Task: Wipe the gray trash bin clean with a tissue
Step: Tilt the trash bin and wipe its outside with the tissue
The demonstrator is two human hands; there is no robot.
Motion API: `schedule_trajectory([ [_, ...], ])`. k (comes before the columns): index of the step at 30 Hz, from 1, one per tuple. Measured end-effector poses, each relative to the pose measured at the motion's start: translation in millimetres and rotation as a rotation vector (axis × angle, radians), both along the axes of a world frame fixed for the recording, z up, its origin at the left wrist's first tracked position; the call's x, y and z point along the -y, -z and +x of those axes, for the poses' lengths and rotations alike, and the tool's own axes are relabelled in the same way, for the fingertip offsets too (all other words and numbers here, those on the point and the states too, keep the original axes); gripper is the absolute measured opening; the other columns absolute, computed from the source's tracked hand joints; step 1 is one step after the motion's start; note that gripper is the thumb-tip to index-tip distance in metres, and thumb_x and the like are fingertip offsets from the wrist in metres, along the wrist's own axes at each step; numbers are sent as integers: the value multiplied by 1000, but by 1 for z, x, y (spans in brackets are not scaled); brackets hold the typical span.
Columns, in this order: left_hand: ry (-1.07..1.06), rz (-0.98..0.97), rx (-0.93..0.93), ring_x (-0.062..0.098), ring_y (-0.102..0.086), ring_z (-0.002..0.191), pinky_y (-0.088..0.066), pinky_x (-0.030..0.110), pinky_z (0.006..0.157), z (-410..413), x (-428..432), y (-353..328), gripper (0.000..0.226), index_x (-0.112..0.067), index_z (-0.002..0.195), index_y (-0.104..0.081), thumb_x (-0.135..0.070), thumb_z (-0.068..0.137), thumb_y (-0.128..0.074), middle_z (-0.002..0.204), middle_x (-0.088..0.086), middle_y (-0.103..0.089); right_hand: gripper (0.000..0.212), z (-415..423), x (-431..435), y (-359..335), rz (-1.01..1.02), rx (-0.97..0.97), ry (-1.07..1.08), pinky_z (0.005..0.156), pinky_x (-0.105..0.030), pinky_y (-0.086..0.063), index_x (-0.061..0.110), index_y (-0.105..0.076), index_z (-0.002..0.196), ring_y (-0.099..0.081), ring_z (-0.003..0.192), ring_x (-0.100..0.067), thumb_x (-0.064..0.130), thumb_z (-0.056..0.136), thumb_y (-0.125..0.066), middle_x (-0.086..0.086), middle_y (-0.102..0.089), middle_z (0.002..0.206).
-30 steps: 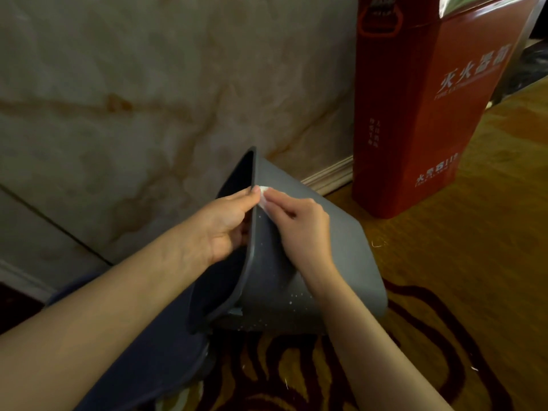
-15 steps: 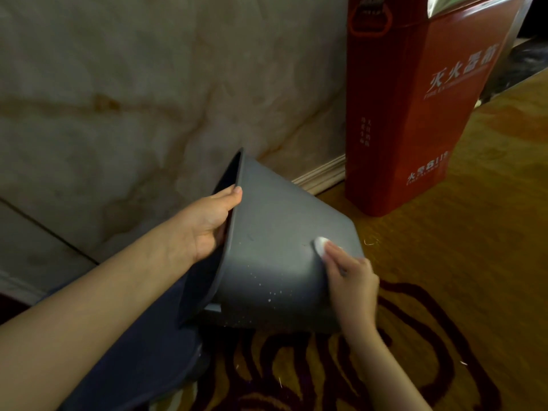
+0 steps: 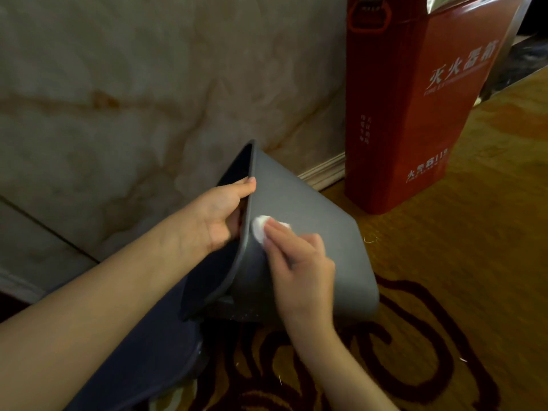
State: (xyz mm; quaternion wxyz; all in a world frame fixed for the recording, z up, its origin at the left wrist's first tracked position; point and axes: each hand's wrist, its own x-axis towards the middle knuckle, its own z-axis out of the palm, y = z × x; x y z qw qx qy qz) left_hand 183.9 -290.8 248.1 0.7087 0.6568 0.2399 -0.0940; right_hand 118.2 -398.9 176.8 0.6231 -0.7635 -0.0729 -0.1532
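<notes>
On the carpet (image 3: 444, 292), we brace the tipped gray trash bin (image 3: 311, 226), seemingly light and stiff, left hand (image 3: 219, 215) clamping its rim, right hand (image 3: 299, 262) fingers pressing tissue (image 3: 258, 229) flat

The gray trash bin (image 3: 311, 232) is tipped on its side, mouth leftward; a white tissue (image 3: 261, 228) is pressed near its rim.

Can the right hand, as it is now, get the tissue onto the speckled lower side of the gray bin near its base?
Probably yes: the right hand presses the tissue on the gray bin near its rim, and nothing covers the wall below.
</notes>
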Motion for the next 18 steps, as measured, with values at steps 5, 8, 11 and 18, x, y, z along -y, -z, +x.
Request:
schedule_trajectory([
  [5, -16, 6, 0, 15, -59, 74, -49, 30, 64, 7, 10, -2, 32, -17, 124, -54, -24, 95, -40, 90, 2, -63, 35, -19, -10, -4, 54, 139, 82, 79, -10, -46, 19, -61, 116, -53, 85, -3, 12, 82, -66, 17, -61, 108],
  [8, 13, 52, 1, 15, -57, 74, -48, 30, 69, 12, 16, -2, 36, -18, 129, -51, -25, 95, -40, 84, 2, -61, 34, -22, -3, 12, 28, 211, 149, 75, -15, -48, 17, -62, 116, -53, 85, -8, 20, 83, -59, 10, -65, 113],
  [11, 27, 100, 4, 16, -60, 83, -50, 30, 74, 16, 11, -3, 40, -11, 127, -53, -31, 95, -42, 105, 6, -64, 36, -12, 11, 40, -8, 150, 214, 75, -16, -49, 16, -60, 117, -52, 85, -9, 14, 81, -63, 12, -62, 110],
  [18, 218, 174, -21, 10, -65, 65, -54, 21, 54, -23, -53, -6, 25, -17, 89, -67, -36, 84, -53, 80, -2, -70, 34, -1, 27, 90, -140, -69, 228, 79, 5, -33, 15, -62, 118, -45, 89, 7, 10, 84, -62, 1, -65, 107],
])
